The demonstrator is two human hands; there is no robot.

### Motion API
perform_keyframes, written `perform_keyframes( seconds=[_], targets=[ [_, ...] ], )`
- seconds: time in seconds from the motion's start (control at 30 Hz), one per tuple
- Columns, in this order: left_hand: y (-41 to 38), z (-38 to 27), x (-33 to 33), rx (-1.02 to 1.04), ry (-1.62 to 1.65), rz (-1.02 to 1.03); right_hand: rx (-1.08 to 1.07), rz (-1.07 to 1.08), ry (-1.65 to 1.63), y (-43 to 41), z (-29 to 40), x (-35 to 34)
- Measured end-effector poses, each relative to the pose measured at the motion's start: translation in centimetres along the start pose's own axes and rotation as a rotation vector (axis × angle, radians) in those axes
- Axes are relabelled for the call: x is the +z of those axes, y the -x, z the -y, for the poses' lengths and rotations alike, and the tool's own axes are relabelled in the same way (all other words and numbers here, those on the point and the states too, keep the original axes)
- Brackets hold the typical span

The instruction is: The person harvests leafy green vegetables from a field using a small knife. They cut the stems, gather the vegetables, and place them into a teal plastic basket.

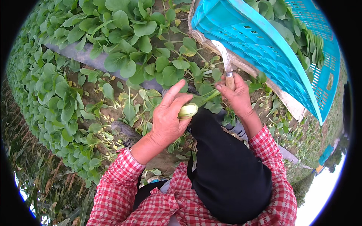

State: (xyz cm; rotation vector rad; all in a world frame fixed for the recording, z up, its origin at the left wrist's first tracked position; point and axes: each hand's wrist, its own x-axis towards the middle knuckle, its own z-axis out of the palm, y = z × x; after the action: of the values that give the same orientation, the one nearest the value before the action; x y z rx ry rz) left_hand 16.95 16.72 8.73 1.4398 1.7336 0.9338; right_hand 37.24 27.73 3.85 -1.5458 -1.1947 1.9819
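Note:
My left hand (169,114) is wrapped around a head of leafy greens that looks like bok choy (188,110), its pale base turned towards me. In my right hand (239,94) is a small sickle with a wooden handle (230,82) and a curved, soil-smeared metal blade (222,50) that points away from me. The thumb and fingertips of that hand also pinch a green leaf stalk (212,95) beside the handle. Leaves of the held plant are partly hidden behind my left fingers.
A tilted blue plastic crate (254,36) stands at upper right, with stacked greens (308,42) inside. Dense rows of growing greens (65,93) fill the left. A dark hose or film strip (96,60) crosses them. Loose and yellowed leaves litter the soil around a shoe (124,130).

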Motion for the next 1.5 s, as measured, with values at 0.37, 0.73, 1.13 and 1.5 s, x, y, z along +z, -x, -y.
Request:
perform_keyframes(
  seconds=[0.37, 0.73, 1.13, 1.5],
  targets=[
    [-5.3, -0.4, 1.7, -0.476, 0.195, 0.242, -0.034, 0.151, 0.174, -2.3, 2.0, 0.3],
    [-5.2, 7.1, 3.7, -0.335, -0.591, 0.315, -0.316, 0.068, 0.859, -7.8, -2.8, 0.1],
    [-3.5, 8.8, 4.4, -0.276, -0.667, 0.329, -0.198, 0.114, 0.982, -9.5, -3.7, 0.5],
    [-2.9, 8.9, 4.0, -0.248, -0.639, 0.3, -0.108, 0.099, 1.028, -9.2, -3.9, 0.9]
  ],
)
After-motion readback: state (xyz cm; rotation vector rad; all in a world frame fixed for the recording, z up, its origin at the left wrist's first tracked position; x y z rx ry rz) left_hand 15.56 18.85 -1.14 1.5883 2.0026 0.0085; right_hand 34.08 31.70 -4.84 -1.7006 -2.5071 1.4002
